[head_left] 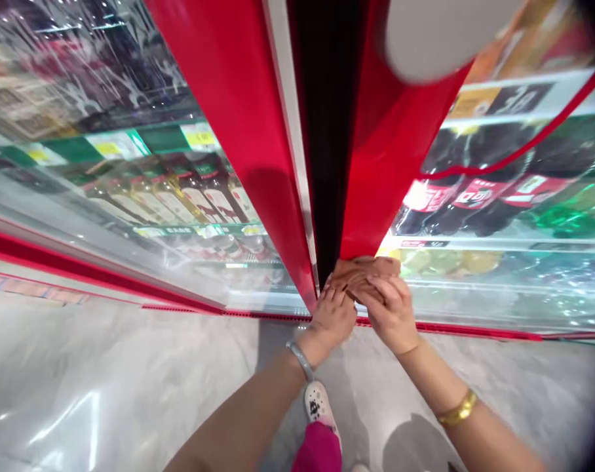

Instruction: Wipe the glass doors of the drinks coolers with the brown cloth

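Observation:
A crumpled brown cloth (359,275) is bunched between my hands at the lower end of a red door frame (376,164). My right hand (393,313) is closed on the cloth's right part, its fingers bent over the folds. On the other side, my left hand (333,318) has its fingers curled at the cloth's lower left edge, close to the dark gap (329,131) between two red frames. My left fingertips are partly hidden in the folds. A grey bangle (301,362) circles my left wrist, and a gold bracelet (459,408) sits on my right forearm.
Behind the left glass door stand shelves of labelled bottles (199,190). Dark drink bottles with red labels (479,196) fill the right side. A red cord (504,160) hangs across the right door. My shoe (320,403) is on the shiny grey floor (154,387).

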Available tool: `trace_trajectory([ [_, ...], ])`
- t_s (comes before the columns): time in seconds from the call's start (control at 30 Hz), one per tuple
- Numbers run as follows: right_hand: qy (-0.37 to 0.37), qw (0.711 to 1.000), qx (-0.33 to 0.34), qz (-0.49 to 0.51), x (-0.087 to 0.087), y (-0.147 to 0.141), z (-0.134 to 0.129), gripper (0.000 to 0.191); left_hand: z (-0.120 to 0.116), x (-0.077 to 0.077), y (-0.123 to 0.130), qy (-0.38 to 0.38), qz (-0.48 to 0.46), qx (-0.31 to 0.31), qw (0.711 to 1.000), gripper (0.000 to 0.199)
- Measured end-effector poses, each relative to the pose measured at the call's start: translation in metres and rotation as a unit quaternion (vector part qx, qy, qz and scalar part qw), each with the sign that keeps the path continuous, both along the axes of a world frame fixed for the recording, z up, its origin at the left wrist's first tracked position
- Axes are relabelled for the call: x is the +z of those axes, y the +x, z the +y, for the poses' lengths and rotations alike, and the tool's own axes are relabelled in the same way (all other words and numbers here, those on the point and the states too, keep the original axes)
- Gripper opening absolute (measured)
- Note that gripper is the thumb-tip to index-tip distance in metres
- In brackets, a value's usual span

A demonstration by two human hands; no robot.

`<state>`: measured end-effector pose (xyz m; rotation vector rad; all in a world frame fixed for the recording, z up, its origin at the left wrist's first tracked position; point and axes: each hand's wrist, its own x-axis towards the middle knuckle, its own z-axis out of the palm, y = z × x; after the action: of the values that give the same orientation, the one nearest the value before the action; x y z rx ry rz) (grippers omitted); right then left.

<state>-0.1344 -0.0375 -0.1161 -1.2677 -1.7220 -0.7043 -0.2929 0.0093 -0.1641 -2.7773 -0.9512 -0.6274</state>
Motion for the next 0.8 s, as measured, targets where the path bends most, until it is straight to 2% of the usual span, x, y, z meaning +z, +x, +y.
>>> trace_trajectory([
  [0.13, 0.072, 0.997, -0.025, -0.007, -0.006, 0.008, 0.021, 0.045, 0.016, -0.01, 0.014, 0.027, -0.061, 0.04, 0.997, 0.043],
  [0.2, 0.091, 0.995, -0.029, -0.015, -0.023, 0.009, 0.027, 0.045, 0.022, -0.025, 0.017, 0.034, -0.075, 0.041, 0.996, 0.038],
  [0.27, 0.09, 0.995, -0.018, -0.023, -0.053, 0.007, 0.027, 0.044, 0.023, -0.052, 0.015, 0.038, -0.069, 0.029, 0.996, 0.032],
  [0.4, 0.072, 0.997, -0.001, -0.022, -0.129, 0.002, 0.015, 0.04, 0.015, -0.12, 0.003, 0.054, -0.049, -0.002, 0.997, 0.032],
  [0.47, 0.066, 0.998, 0.012, -0.014, -0.154, 0.001, 0.011, 0.039, 0.012, -0.144, 0.0, 0.059, -0.046, -0.018, 0.997, 0.03],
  [0.5, 0.064, 0.998, 0.019, -0.011, -0.159, 0.002, 0.011, 0.039, 0.012, -0.151, 0.001, 0.062, -0.051, -0.022, 0.997, 0.031],
  [0.57, 0.074, 0.997, 0.027, -0.008, -0.155, 0.004, 0.014, 0.04, 0.013, -0.152, 0.005, 0.074, -0.08, -0.014, 0.994, 0.034],
  [0.67, 0.12, 0.993, 0.008, -0.015, -0.128, 0.006, 0.025, 0.045, 0.02, -0.132, 0.013, 0.11, -0.137, 0.031, 0.984, 0.049],
  [0.73, 0.148, 0.989, -0.008, -0.025, -0.116, 0.006, 0.031, 0.046, 0.024, -0.121, 0.015, 0.133, -0.155, 0.04, 0.978, 0.057],
  [0.8, 0.156, 0.987, -0.018, -0.038, -0.122, 0.005, 0.034, 0.045, 0.028, -0.124, 0.014, 0.14, -0.152, 0.026, 0.978, 0.06],
])
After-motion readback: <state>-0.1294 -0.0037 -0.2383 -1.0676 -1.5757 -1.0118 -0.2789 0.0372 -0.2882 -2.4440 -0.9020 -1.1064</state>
